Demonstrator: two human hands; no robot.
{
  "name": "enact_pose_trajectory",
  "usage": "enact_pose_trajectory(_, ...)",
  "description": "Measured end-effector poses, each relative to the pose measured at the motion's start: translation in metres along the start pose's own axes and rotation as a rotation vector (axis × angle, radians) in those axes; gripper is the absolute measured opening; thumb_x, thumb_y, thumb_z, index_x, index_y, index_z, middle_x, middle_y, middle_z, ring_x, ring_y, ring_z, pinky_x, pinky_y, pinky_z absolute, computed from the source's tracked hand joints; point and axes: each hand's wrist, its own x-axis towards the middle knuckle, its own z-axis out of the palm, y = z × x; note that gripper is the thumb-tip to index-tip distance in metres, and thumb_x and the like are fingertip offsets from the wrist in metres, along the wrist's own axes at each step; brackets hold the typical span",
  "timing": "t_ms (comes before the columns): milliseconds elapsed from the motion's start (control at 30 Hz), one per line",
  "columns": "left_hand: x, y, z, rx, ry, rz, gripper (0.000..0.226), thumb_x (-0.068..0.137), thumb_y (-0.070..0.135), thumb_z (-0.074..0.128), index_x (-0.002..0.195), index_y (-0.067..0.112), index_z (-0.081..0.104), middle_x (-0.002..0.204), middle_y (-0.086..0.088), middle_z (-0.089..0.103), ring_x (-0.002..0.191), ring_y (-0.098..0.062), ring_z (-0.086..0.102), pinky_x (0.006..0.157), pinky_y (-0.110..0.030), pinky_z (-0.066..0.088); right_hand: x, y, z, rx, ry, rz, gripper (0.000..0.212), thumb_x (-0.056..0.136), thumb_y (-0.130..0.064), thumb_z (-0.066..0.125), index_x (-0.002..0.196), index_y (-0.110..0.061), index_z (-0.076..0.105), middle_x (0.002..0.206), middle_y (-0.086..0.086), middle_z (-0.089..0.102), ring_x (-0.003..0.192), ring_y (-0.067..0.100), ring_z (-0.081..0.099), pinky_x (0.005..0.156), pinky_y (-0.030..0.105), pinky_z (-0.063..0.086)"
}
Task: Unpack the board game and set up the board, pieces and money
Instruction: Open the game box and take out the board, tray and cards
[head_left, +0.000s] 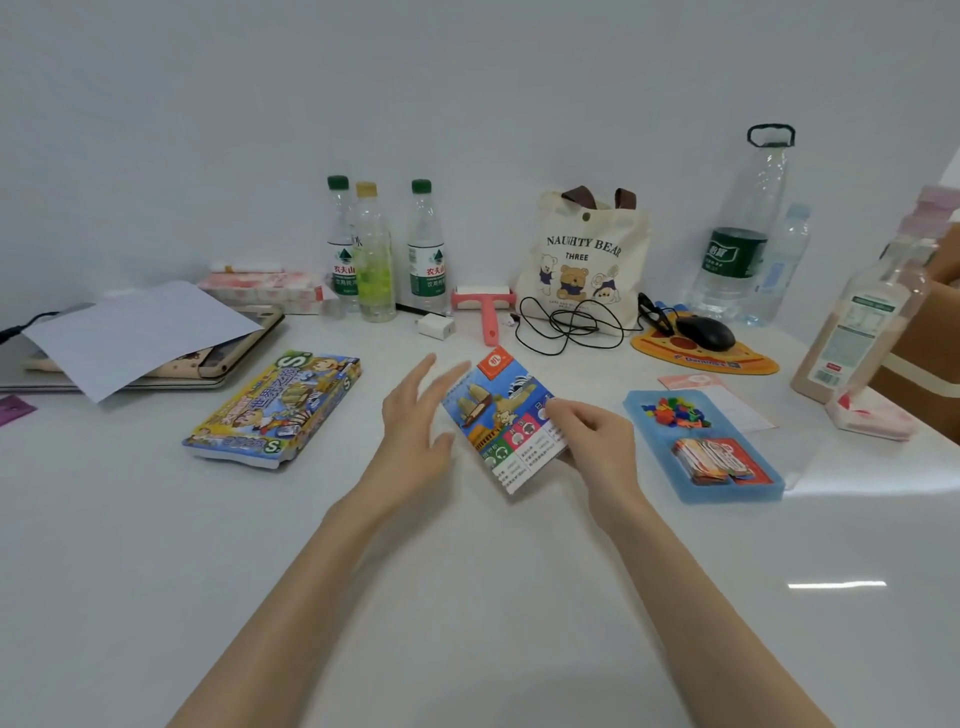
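Observation:
A folded game board (496, 415), printed with ships and coloured squares, is tilted up over the middle of the white table. My right hand (592, 436) pinches its right edge. Just left of it, my left hand (415, 415) is spread with straight fingers, its fingertips near the board's upper left edge. The colourful game box (275, 410) lies flat to the left. On the right, a blue plastic tray (649, 410) holds small coloured pieces (672, 412) in one compartment and a stack of cards or money (714, 460) in another.
Three bottles (379, 249), a pink roller (485, 312), a tangled black cable (569, 325) and a bear tote bag (582, 260) line the back. A laptop under white paper (135, 332) sits far left. A mouse on a pad (704, 335), large bottles (743, 234) and a cardboard box (924, 364) stand right.

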Motion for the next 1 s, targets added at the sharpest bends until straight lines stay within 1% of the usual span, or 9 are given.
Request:
enact_pose_trajectory(100,-0.005,0.001,0.002,0.228,-0.092,0.179,0.085,0.083,0.012,0.070,0.136,0.061,0.026,0.159,0.012,0.003,0.145,-0.020,-0.002,0.114,-0.042,0.015,0.000,-0.007,-0.010,0.192,-0.045,0.135,0.022,0.097,-0.020,0.055,0.082,-0.010,0.067,0.069,0.000,0.072,0.066,0.008,0.068,0.065,0.022,0.058)
enact_pose_trajectory(200,-0.005,0.000,0.003,0.328,0.005,0.384,0.050,0.084,0.048,0.060,0.133,0.048,0.046,0.154,0.009,0.030,0.142,-0.026,0.019,0.110,-0.050,0.026,0.002,-0.012,-0.016,0.311,-0.077,0.206,0.028,0.100,-0.024,0.049,0.080,-0.007,0.061,0.072,0.005,0.072,0.073,0.015,0.069,0.071,0.030,0.059)
enact_pose_trajectory(267,-0.005,0.001,0.000,0.321,0.003,0.389,0.048,0.085,0.056,0.048,0.130,0.041,0.055,0.144,0.014,0.047,0.137,-0.017,0.035,0.108,-0.046,0.034,0.002,-0.014,-0.018,0.383,-0.113,0.226,0.029,0.101,-0.022,0.046,0.083,-0.005,0.059,0.073,0.007,0.072,0.076,0.020,0.069,0.070,0.032,0.059)
enact_pose_trajectory(400,-0.011,0.013,-0.007,0.038,-0.042,0.242,0.030,0.090,0.039,0.060,0.118,0.048,0.062,0.114,0.036,0.060,0.108,0.009,0.057,0.093,-0.024,0.045,0.002,-0.016,-0.022,0.508,-0.239,0.234,0.032,0.102,-0.020,0.041,0.093,-0.001,0.064,0.087,0.011,0.073,0.078,0.020,0.070,0.066,0.031,0.060)
enact_pose_trajectory(533,-0.010,0.022,-0.005,-0.298,-0.013,0.028,0.033,0.088,0.016,0.066,0.106,0.043,0.066,0.096,0.027,0.071,0.091,0.003,0.067,0.082,-0.022,0.053,0.001,-0.011,-0.024,0.353,-0.307,0.113,0.022,0.096,-0.014,0.054,0.102,-0.003,0.071,0.104,0.010,0.073,0.094,0.016,0.069,0.077,0.024,0.057)
enact_pose_trajectory(633,-0.010,0.021,-0.007,-0.393,-0.098,0.001,0.036,0.085,0.011,0.070,0.110,0.036,0.066,0.100,0.018,0.073,0.086,-0.003,0.069,0.080,-0.025,0.055,-0.001,-0.011,-0.024,0.305,-0.294,0.048,0.017,0.091,-0.005,0.058,0.100,-0.006,0.072,0.098,0.007,0.075,0.089,0.011,0.069,0.077,0.020,0.056)
enact_pose_trajectory(767,-0.012,0.024,-0.007,-0.508,-0.166,-0.051,0.043,0.081,0.012,0.073,0.116,0.035,0.062,0.111,0.007,0.072,0.091,-0.007,0.069,0.076,-0.025,0.055,-0.004,-0.014,-0.023,0.301,-0.288,0.041,0.024,0.092,0.004,0.050,0.094,-0.010,0.070,0.085,0.001,0.076,0.079,0.010,0.070,0.071,0.019,0.057)
enact_pose_trajectory(933,-0.015,0.031,-0.004,-0.374,-0.230,-0.008,0.083,0.066,0.019,0.087,0.127,0.054,0.043,0.124,0.025,0.058,0.107,0.002,0.061,0.084,-0.018,0.052,-0.006,-0.014,-0.019,0.325,-0.341,0.036,0.020,0.087,-0.003,0.061,0.103,-0.010,0.070,0.098,0.006,0.075,0.090,0.016,0.071,0.083,0.028,0.058)
enact_pose_trajectory(1000,-0.018,0.037,-0.002,-0.337,-0.219,0.000,0.086,0.064,0.024,0.088,0.127,0.057,0.040,0.123,0.030,0.055,0.107,0.005,0.059,0.085,-0.017,0.051,-0.006,-0.013,-0.018,0.328,-0.354,0.038,0.025,0.084,-0.004,0.064,0.108,-0.009,0.069,0.105,0.009,0.073,0.097,0.019,0.070,0.088,0.031,0.056)
